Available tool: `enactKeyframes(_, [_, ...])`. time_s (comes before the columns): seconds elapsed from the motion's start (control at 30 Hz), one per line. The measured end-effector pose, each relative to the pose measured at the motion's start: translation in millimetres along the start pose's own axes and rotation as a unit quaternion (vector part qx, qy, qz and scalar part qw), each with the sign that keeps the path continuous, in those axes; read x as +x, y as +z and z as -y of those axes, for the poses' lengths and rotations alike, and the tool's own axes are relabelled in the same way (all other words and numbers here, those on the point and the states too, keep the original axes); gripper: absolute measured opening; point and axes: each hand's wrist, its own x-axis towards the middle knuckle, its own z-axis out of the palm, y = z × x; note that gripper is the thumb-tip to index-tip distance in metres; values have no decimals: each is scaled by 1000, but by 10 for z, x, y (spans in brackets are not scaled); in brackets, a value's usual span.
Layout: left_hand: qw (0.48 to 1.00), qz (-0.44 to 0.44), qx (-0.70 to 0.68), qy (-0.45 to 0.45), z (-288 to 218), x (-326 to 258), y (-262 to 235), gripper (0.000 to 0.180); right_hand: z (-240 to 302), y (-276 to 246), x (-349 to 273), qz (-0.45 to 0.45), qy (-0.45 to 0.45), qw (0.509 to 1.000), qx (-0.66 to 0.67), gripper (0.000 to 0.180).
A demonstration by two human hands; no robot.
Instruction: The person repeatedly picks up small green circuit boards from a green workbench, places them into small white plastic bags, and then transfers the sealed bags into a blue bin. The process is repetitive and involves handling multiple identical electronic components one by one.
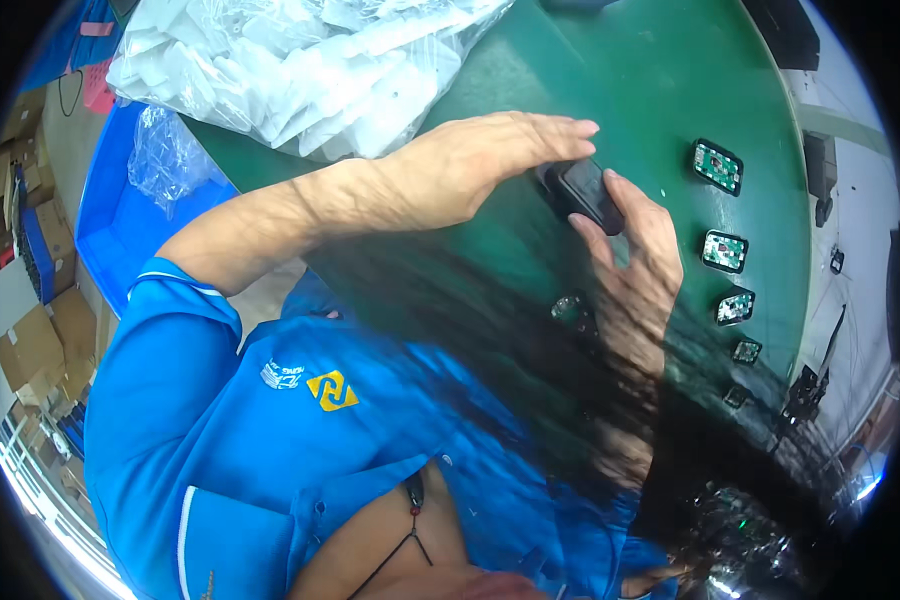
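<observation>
Head view: black case (587,193) in the right hand (642,235), left hand (505,150) alongside

Right hand: closed on the case, thumb on the near edge, fingers on the far side. Left hand: fingers extended together at the case's upper end; contact or grip there cannot be told.
Case: tilted, above the green surface (630,75), between the hands.
Step, as judged: two-handed handling of this single case. Next move, as judged: calls for a secure right-hand pinch and a sightline clear of the dark hair (510,320).
Right side of surface: row of five small units (717,167), well apart from the case; upper ones show green boards in black rims.
Far left: clear bag (300,75) of white pieces. Beside it: blue bin (110,235) with crumpled clear plastic (170,160).
</observation>
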Motion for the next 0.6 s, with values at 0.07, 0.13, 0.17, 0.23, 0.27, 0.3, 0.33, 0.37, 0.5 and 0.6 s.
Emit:
enactKeyframes(0.07, [1000,5,14,15,60,-36,26,54,17,41,33,1,-13,1000,-10,40])
enactKeyframes(0.13, [998,27,41,33,94,-52,30,54,55,49,48,8,-6,1000,-17,41])
enactKeyframes(0.17, [997,28,62,32,119,-61,41,55,33,93,22,15,8,1000,0,41])
enactKeyframes(0.23, [995,28,78,56,116,-8,49,56,-42,189,-19,-2,-53,993,-104,40])
enactKeyframes(0.27, [993,38,93,57,107,1,18,56,-48,192,-36,-4,-62,990,-129,40])
enactKeyframes(0.3, [990,36,119,65,98,12,24,55,-54,191,-37,-8,-72,985,-156,39])
enactKeyframes(0.33, [986,34,144,73,93,24,45,54,-12,164,-47,-10,-61,986,-152,39])
enactKeyframes(0.37, [983,31,173,51,99,-41,4,54,-23,228,24,-15,-75,992,-99,38])
enactKeyframes(0.5, [969,20,221,107,31,150,20,52,-82,39,84,3,-7,1000,-19,39])
enactKeyframes(0.6, [954,-4,265,137,116,157,128,45,-56,82,24,7,5,999,-46,38])
